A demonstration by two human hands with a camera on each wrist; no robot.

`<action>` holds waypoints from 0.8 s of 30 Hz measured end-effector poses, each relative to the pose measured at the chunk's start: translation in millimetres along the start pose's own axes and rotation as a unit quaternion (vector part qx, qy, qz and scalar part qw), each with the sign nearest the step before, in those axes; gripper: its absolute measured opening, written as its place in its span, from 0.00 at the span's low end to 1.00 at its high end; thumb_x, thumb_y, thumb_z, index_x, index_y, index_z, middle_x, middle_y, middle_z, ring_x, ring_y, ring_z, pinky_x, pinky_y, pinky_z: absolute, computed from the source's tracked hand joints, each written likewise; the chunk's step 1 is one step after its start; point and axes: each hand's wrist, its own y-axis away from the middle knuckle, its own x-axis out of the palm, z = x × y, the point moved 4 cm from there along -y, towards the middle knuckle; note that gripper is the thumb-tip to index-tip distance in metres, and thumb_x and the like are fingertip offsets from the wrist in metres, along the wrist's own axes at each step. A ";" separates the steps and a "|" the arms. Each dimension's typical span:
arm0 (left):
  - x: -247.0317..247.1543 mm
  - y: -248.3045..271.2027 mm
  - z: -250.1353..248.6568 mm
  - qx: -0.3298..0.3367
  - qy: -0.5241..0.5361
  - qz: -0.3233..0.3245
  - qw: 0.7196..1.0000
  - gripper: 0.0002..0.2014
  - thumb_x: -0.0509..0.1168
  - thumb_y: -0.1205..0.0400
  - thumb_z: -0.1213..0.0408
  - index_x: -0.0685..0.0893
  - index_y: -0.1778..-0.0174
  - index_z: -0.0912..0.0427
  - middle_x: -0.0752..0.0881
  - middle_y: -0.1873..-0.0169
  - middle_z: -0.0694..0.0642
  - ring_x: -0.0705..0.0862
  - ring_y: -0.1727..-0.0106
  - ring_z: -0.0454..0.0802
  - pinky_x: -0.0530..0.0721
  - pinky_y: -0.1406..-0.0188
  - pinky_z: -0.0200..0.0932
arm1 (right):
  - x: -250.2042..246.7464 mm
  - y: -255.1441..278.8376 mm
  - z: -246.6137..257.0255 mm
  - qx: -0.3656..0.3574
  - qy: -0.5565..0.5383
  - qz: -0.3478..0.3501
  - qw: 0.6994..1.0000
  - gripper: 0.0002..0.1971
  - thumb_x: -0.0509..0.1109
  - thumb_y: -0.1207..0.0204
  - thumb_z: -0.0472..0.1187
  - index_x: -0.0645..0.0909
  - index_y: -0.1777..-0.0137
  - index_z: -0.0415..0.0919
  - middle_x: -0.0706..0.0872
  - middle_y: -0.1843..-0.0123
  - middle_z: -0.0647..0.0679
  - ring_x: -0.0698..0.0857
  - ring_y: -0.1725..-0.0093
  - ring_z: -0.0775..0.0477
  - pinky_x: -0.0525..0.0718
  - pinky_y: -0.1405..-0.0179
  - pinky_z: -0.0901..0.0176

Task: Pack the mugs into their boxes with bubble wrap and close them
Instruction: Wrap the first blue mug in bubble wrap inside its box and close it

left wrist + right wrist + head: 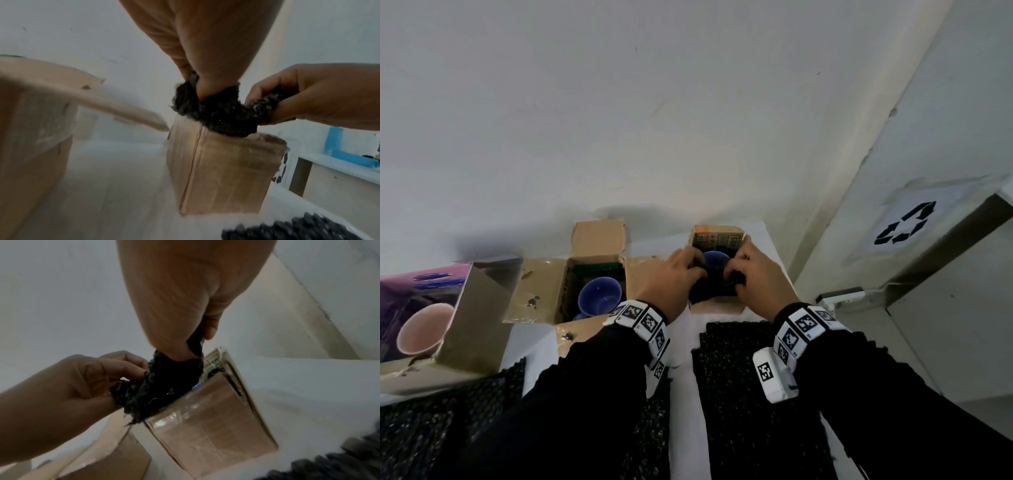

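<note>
A blue mug (716, 262) sits inside the open right cardboard box (719, 236), with black bubble wrap (709, 294) bunched around it. My left hand (697, 269) pinches the wrap's left edge, and my right hand (736, 279) pinches its right edge. The left wrist view has my left hand (197, 87) gripping the bubble wrap (218, 112) above the box (222, 170). From the right wrist, my right hand (197, 344) holds the bubble wrap (164, 386) at the box (209, 418) opening. Most of the mug is hidden by the wrap.
The middle open cardboard box (544, 291) holds a second blue mug (599, 296). A pink mug (424, 329) lies in the purple box (479, 308) at the left. Spare black bubble wrap sheets (739, 377) lie on the white table. A bin with a recycling sign (904, 222) stands to the right.
</note>
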 end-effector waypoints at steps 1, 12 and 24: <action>7.3 2.1 0.3 0.010 0.006 0.028 1.000 0.13 0.68 0.24 0.63 0.88 0.44 0.52 0.80 0.38 0.52 0.79 0.42 0.54 0.81 0.48 0.49 | 6.5 1.7 0.1 -0.011 0.017 0.034 0.999 0.08 0.70 0.31 0.38 0.86 0.54 0.46 0.79 0.50 0.49 0.81 0.53 0.43 0.79 0.54 0.53; 31.8 -0.3 8.8 -0.017 -0.084 0.010 0.996 0.18 0.55 0.23 0.48 0.90 0.58 0.48 0.82 0.52 0.49 0.73 0.46 0.56 0.66 0.49 0.51 | 22.0 5.4 -12.0 0.006 0.177 0.155 0.972 0.18 0.52 0.21 0.48 0.81 0.41 0.57 0.74 0.52 0.55 0.70 0.36 0.50 0.59 0.41 0.45; 25.3 -17.4 5.9 -0.072 -0.105 0.039 0.991 0.14 0.62 0.21 0.50 0.85 0.43 0.47 0.86 0.49 0.47 0.71 0.36 0.52 0.67 0.41 0.47 | 11.8 -23.3 -11.8 -0.008 0.248 0.143 0.958 0.15 0.66 0.28 0.48 0.79 0.41 0.51 0.79 0.40 0.52 0.74 0.32 0.47 0.50 0.27 0.36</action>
